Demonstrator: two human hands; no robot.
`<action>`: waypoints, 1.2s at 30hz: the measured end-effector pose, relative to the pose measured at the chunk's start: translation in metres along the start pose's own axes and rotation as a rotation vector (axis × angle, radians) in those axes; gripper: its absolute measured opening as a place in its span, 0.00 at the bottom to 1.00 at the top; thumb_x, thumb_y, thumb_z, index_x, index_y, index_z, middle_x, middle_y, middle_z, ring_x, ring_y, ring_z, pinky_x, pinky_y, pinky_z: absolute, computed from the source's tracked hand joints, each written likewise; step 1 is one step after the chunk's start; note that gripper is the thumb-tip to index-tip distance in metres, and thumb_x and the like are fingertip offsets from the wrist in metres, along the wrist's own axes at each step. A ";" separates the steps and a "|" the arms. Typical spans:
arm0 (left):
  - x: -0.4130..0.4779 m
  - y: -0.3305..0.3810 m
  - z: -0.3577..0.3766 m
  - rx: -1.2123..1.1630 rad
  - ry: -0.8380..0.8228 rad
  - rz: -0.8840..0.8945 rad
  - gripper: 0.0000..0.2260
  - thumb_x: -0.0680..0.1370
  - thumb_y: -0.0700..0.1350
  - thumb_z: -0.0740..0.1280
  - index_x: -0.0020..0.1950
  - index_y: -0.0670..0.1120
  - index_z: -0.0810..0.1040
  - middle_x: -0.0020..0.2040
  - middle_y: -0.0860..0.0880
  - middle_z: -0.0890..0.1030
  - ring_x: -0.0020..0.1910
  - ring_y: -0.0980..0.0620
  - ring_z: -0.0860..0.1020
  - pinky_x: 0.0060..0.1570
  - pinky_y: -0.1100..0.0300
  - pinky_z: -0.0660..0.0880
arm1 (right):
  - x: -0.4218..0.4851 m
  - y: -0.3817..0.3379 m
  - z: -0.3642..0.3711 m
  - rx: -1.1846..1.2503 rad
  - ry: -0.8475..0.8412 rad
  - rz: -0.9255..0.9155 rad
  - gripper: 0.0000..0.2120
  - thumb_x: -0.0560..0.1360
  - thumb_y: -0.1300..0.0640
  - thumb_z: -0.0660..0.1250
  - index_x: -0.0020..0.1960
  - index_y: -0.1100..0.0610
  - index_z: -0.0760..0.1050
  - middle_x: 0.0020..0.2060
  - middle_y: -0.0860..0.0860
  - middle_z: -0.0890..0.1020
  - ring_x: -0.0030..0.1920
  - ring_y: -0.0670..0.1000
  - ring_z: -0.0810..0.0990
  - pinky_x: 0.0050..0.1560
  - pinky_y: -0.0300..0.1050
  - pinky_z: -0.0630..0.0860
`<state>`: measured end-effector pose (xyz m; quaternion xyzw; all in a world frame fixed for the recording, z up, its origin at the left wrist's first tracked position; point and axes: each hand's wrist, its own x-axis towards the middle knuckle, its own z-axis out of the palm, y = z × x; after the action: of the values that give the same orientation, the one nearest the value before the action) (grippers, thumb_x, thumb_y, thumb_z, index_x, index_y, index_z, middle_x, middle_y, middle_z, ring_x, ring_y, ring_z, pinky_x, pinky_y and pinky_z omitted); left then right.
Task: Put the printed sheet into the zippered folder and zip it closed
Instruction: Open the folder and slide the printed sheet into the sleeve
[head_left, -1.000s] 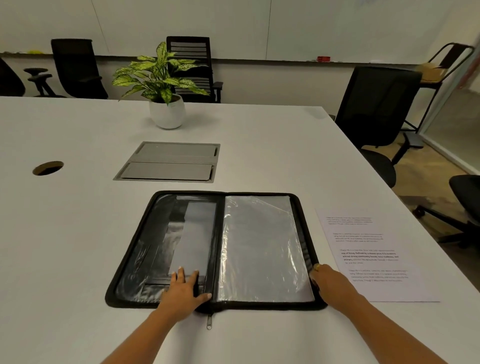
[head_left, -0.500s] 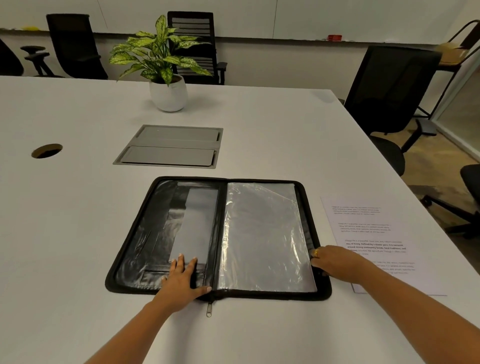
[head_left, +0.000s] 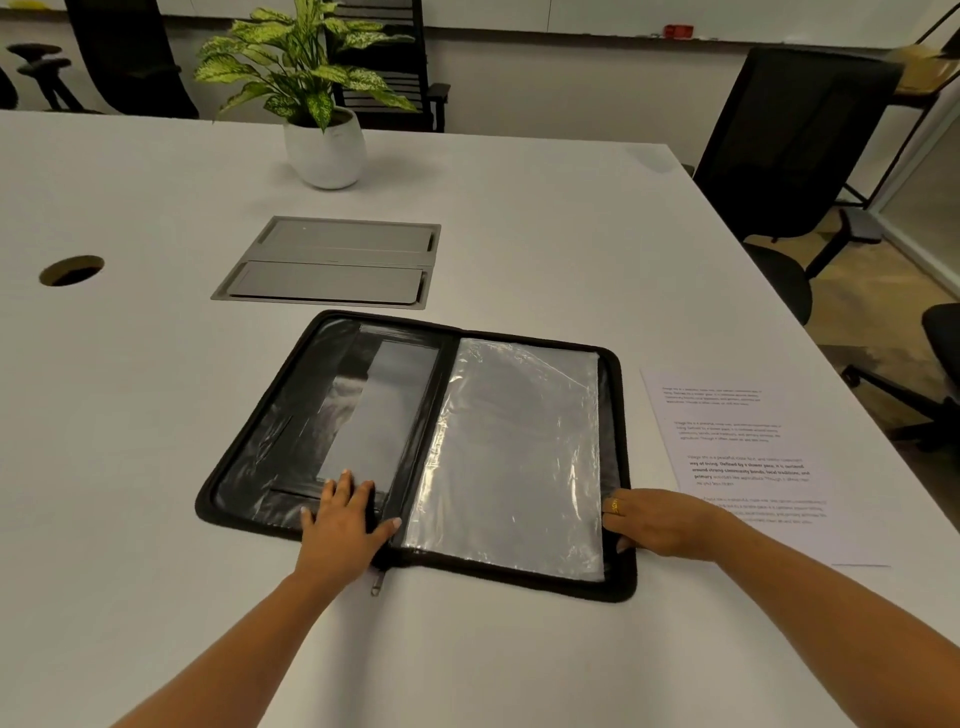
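The black zippered folder (head_left: 618, 467) lies open flat on the white table, with clear plastic sleeves on both halves. Its zipper pull (head_left: 376, 583) hangs at the near end of the spine. My left hand (head_left: 343, 525) rests flat on the near part of the left half, fingers spread. My right hand (head_left: 660, 522) is at the folder's right rim near the front corner, with fingers curled onto the rim and thumb beside it. The printed sheet (head_left: 743, 447) lies flat on the table just right of the folder, partly under my right wrist.
A grey flush cable hatch (head_left: 332, 260) lies just beyond the folder. A potted plant (head_left: 322, 145) stands farther back, and a round cable hole (head_left: 71, 270) is at the left. Black office chairs (head_left: 789, 156) stand past the table's right edge (head_left: 831, 332).
My right hand has slid from the folder's front right corner a little farther along the right rim, over the sheet's edge. My left hand has stayed put. The view has tilted down.
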<state>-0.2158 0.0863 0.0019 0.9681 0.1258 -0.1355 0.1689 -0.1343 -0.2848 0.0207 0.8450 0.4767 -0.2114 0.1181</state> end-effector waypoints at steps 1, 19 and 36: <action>-0.001 0.003 0.001 0.007 0.022 0.015 0.30 0.77 0.59 0.59 0.75 0.49 0.55 0.78 0.46 0.48 0.77 0.45 0.45 0.72 0.40 0.46 | 0.001 -0.005 0.001 0.003 0.007 -0.011 0.19 0.81 0.50 0.50 0.67 0.58 0.66 0.64 0.54 0.72 0.60 0.53 0.70 0.64 0.45 0.66; -0.036 0.024 0.033 -0.102 -0.049 -0.022 0.37 0.74 0.62 0.62 0.76 0.51 0.48 0.78 0.47 0.42 0.75 0.40 0.40 0.69 0.35 0.51 | 0.024 -0.064 0.005 0.185 0.299 0.106 0.28 0.75 0.35 0.48 0.59 0.56 0.70 0.55 0.51 0.74 0.54 0.50 0.69 0.59 0.45 0.67; -0.023 0.013 0.018 -0.015 0.062 0.032 0.29 0.77 0.57 0.61 0.74 0.48 0.57 0.78 0.46 0.48 0.76 0.43 0.44 0.72 0.41 0.51 | 0.038 -0.100 0.006 0.472 0.248 0.339 0.23 0.72 0.39 0.62 0.41 0.60 0.74 0.40 0.53 0.77 0.46 0.52 0.76 0.40 0.42 0.65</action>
<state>-0.2374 0.0637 -0.0040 0.9725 0.1163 -0.1018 0.1743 -0.2041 -0.2064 -0.0020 0.9358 0.2777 -0.1891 -0.1069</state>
